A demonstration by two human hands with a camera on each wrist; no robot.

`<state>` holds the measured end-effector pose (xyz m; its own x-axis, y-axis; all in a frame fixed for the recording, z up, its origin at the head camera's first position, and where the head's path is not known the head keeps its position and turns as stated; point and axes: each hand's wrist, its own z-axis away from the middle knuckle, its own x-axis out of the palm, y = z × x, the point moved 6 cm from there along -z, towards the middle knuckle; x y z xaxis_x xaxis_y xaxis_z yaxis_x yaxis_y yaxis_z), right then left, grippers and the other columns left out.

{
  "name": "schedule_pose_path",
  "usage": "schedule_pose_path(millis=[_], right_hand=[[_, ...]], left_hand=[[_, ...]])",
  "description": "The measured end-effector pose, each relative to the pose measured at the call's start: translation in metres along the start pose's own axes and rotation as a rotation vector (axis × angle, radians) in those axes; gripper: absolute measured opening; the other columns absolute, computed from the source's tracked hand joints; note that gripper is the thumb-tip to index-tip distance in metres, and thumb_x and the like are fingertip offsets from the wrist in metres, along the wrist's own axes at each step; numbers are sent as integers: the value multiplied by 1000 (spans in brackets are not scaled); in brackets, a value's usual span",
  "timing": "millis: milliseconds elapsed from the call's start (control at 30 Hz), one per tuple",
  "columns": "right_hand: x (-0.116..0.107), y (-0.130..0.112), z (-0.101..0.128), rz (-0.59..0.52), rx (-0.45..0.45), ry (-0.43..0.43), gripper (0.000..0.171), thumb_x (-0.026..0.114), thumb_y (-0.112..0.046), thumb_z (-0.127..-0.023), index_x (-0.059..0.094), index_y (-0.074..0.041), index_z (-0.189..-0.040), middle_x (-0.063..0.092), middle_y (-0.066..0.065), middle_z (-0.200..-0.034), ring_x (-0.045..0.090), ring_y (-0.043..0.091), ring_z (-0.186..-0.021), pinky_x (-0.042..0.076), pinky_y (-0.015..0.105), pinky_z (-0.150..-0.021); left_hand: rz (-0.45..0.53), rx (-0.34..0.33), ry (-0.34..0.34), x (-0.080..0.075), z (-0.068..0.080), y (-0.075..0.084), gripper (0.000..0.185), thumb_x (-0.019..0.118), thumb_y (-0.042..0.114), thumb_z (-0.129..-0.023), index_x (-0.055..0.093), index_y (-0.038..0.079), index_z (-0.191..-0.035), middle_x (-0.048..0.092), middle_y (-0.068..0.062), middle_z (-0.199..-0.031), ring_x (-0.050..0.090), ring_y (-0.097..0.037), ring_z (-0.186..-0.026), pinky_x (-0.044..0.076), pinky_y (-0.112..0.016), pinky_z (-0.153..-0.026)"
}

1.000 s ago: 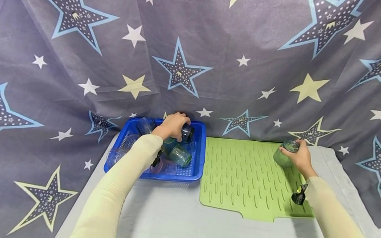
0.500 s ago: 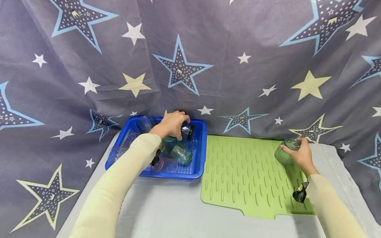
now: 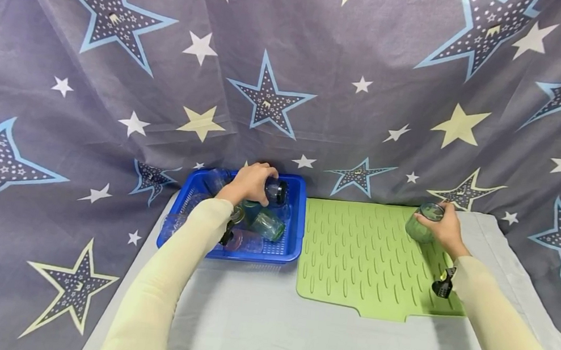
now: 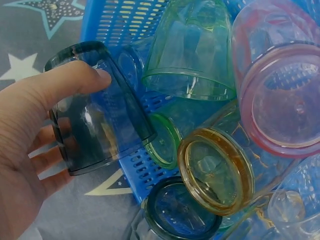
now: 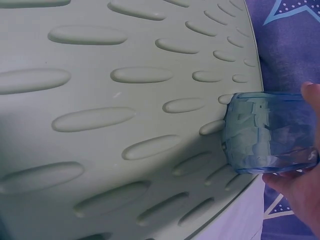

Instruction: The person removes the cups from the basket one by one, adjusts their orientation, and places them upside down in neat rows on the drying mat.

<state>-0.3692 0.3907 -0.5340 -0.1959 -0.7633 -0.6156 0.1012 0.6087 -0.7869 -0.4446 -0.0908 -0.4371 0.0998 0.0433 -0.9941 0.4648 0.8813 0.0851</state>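
Note:
My left hand (image 3: pixel 250 183) grips a dark smoky-blue drinking glass (image 4: pixel 97 125) over the back right part of the blue basket (image 3: pixel 299 211). The thumb lies along the near side of this glass, and the fingers show through it from behind. Below it in the basket lie a green glass (image 3: pixel 269 226), an amber-rimmed glass (image 4: pixel 216 170) and a pink glass (image 4: pixel 285 95). At the far right, my right hand (image 3: pixel 448 230) holds a bluish faceted glass (image 5: pixel 267 132) by its upper part. Its base meets the back right of the green drying mat (image 3: pixel 354 251).
More clear glasses (image 3: pixel 172 223) fill the basket's left side, partly hidden by the left sleeve. Mat and basket stand side by side on a white-covered table (image 3: pixel 314 344). A star-patterned grey curtain (image 3: pixel 324 48) hangs directly behind them.
The dark glass in my left hand has tilted slightly and shows more of its side. My right hand and its glass keep their place on the mat.

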Motion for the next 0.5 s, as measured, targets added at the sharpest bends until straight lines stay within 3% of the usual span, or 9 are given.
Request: schedule_pose_path(millis=[500], right_hand=[[1,2,0,2,-5,-3,83,70,-30,-95,23,14,-148,37,43,-140,44,57,-126,41,65,-104]], left_hand=[[145,10,90,-7,12,-2,71,91,27,-70,62,17,-134,62,-7,-131,59,-31,-122,52,-55,-100]])
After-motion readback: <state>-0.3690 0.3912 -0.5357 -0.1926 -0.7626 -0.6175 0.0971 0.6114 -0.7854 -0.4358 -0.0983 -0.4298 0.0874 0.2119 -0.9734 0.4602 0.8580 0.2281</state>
